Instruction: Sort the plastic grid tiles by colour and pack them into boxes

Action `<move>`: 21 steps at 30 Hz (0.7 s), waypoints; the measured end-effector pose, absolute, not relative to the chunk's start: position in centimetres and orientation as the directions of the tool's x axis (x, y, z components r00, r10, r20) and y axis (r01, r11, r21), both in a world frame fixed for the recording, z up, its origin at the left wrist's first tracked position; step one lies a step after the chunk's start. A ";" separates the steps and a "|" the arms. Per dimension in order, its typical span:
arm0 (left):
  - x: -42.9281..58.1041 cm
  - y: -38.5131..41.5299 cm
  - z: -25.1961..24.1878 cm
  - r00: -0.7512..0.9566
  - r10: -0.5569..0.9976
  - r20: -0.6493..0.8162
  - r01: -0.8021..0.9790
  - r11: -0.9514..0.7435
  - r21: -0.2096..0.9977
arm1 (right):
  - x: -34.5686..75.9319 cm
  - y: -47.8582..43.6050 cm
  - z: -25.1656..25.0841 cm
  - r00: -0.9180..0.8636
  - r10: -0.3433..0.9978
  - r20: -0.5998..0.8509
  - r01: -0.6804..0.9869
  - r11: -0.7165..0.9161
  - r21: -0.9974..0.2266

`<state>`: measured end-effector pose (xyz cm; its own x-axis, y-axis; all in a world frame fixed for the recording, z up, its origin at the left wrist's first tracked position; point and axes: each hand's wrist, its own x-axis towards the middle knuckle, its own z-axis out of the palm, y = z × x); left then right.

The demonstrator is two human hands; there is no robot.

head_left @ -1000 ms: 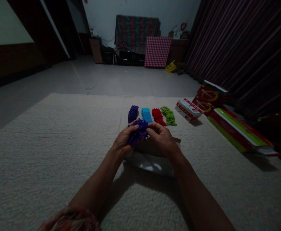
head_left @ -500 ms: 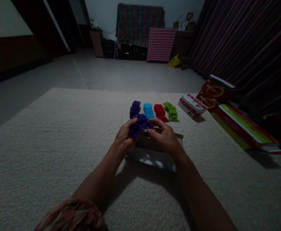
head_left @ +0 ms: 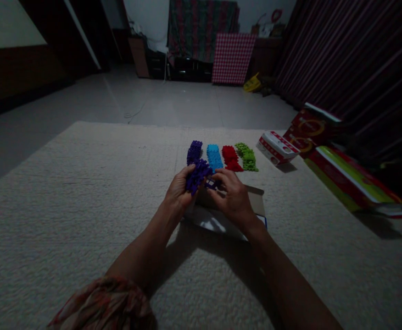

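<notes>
Several purple interlocking plastic pieces point(head_left: 197, 176) are bunched in my left hand point(head_left: 179, 187), its thumb resting on top of them. Close on the right, my right hand point(head_left: 234, 196) pinches one purple piece point(head_left: 211, 183) with openings in it, beside the bunch. Both hands are over an open cardboard box point(head_left: 256, 201), which they partly hide. Beyond the hands lie rows of similar pieces: a purple row point(head_left: 194, 151), a light blue row point(head_left: 214, 158), a red row point(head_left: 231, 158) and a green row point(head_left: 248, 158).
A pale textured mat point(head_left: 84, 183) spreads under everything. To the right lie a white and red carton point(head_left: 277, 147), dark red boxes point(head_left: 309, 128) and a long red and green box point(head_left: 359, 178). Farther back are tiled floor point(head_left: 97, 98), a checked cloth point(head_left: 233, 58) and a yellow bag point(head_left: 252, 83).
My right hand has drawn slightly away from the bunch, and the purple piece in its fingers now shows more clearly. More of the box's right side is visible. The view has tilted slightly down.
</notes>
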<state>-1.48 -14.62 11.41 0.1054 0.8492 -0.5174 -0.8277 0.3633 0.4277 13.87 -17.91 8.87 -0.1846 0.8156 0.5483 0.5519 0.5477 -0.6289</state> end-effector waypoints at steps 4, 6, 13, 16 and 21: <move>-1.0 -15.0 11.6 0.091 0.848 -0.523 -0.813 0.367 0.453 | 13.5 -18.4 8.7 -0.233 0.796 0.559 0.654 0.553 -0.516; -0.9 -15.1 11.4 0.090 0.858 -0.506 -0.815 0.356 0.457 | 13.5 -18.7 8.7 -0.243 0.801 0.547 0.676 0.544 -0.497; -2.3 -14.2 11.4 0.042 0.856 -0.515 -0.797 0.339 0.499 | 15.6 -21.8 9.6 -0.319 0.833 0.453 0.680 0.534 -0.503; -2.7 -14.0 11.8 -0.024 0.865 -0.501 -0.795 0.287 0.534 | 15.9 -23.4 9.6 -0.449 0.827 0.338 0.612 0.561 -0.557; -2.5 -14.1 11.9 -0.024 0.882 -0.471 -0.802 0.265 0.535 | 15.4 -24.2 8.8 -0.514 0.834 0.201 0.547 0.499 -0.672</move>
<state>-2.47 -14.06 11.87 -0.0235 0.8819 -0.4709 -0.8021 0.2645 0.5354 15.38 -24.19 8.80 -0.5135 0.8342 0.2011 0.5474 0.4990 -0.6719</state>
